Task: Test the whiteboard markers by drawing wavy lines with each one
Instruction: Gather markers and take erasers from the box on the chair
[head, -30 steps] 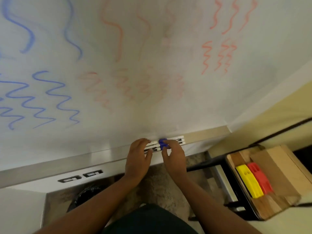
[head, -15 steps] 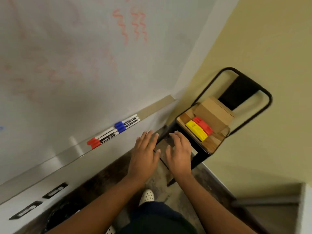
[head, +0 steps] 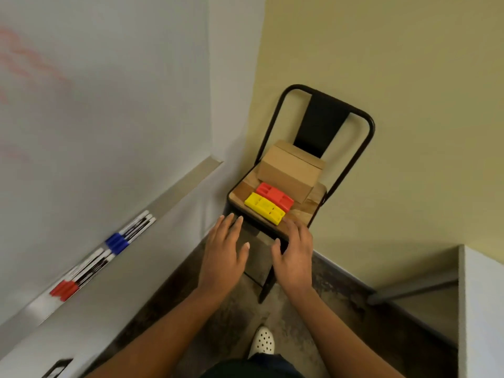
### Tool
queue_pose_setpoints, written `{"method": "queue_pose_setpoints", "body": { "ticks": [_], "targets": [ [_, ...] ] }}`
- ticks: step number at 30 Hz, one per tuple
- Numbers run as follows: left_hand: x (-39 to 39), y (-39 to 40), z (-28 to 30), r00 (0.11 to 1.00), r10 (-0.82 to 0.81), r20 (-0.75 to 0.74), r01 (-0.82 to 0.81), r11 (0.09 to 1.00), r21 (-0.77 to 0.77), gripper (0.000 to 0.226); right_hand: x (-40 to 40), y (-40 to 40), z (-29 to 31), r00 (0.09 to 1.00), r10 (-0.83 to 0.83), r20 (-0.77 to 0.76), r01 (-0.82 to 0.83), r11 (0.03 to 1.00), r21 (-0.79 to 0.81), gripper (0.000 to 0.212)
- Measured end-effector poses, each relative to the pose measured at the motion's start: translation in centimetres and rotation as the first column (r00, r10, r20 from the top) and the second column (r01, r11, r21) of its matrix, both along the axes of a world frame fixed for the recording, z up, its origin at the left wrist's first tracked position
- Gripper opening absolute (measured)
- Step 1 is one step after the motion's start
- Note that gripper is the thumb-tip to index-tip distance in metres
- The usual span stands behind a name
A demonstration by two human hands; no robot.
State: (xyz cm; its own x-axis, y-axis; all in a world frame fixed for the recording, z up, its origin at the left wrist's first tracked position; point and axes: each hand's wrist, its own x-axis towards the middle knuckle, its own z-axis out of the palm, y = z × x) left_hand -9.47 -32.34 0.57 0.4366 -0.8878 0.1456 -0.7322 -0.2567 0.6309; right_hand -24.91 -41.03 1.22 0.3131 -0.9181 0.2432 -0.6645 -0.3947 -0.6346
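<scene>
The whiteboard [head: 109,105] fills the left, with faint red marks at its upper left. On its metal tray [head: 188,184] lie blue-capped markers [head: 128,234] and red-capped markers [head: 79,279]. My left hand [head: 225,255] and my right hand [head: 294,252] hover side by side with fingers straight, holding nothing, in front of a chair [head: 308,208]. Their fingertips reach the seat's front edge. On the seat lie a yellow eraser [head: 264,208] and a red eraser [head: 275,195].
A cardboard box [head: 289,170] sits on the seat behind the erasers, against the black chair back. A yellow wall stands behind the chair. A white ledge [head: 482,309] juts in at the right. My white shoe [head: 262,341] is on the dark floor.
Both hands let go of the markers on the tray and moved right toward the chair. My view swung right from the whiteboard to the chair.
</scene>
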Motion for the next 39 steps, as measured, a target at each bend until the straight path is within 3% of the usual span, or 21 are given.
{"method": "queue_pose_setpoints", "body": {
  "ticks": [8, 15, 20, 27, 32, 39],
  "targets": [
    [-2.4, -11.4, 1.6, 0.992, 0.076, -0.103, -0.074, 0.997, 0.030, 0.066, -3.7, -10.9, 0.5, 0.999, 0.017, 0.038, -0.019, 0.998, 0.062, 0.053],
    [-1.1, -18.3, 2.7, 0.992, 0.104, -0.075, -0.103, 0.994, 0.024, 0.065, -2.0, -19.2, 1.3, 0.999, 0.019, 0.026, -0.021, 0.998, 0.061, 0.052],
    [1.3, -24.1, 1.7, 0.987, 0.102, -0.126, -0.097, 0.994, 0.044, 0.061, 0.7, -24.1, 0.7, 0.985, 0.061, -0.158, -0.056, 0.998, 0.036, 0.063],
    [5.3, -32.2, 0.8, 0.979, 0.039, -0.202, -0.022, 0.996, 0.088, 0.057, 2.8, -29.3, -1.5, 0.881, 0.107, -0.461, -0.089, 0.994, 0.060, 0.086],
    [8.0, -35.9, 0.0, 0.958, 0.052, -0.282, -0.028, 0.996, 0.086, 0.054, 3.4, -30.8, -1.8, 0.831, 0.166, -0.530, -0.123, 0.986, 0.115, 0.085],
    [9.6, -37.6, -1.2, 0.923, 0.077, -0.377, -0.057, 0.996, 0.065, 0.051, 3.9, -31.3, -1.4, 0.832, 0.182, -0.524, -0.103, 0.979, 0.178, 0.085]
  ]
}}
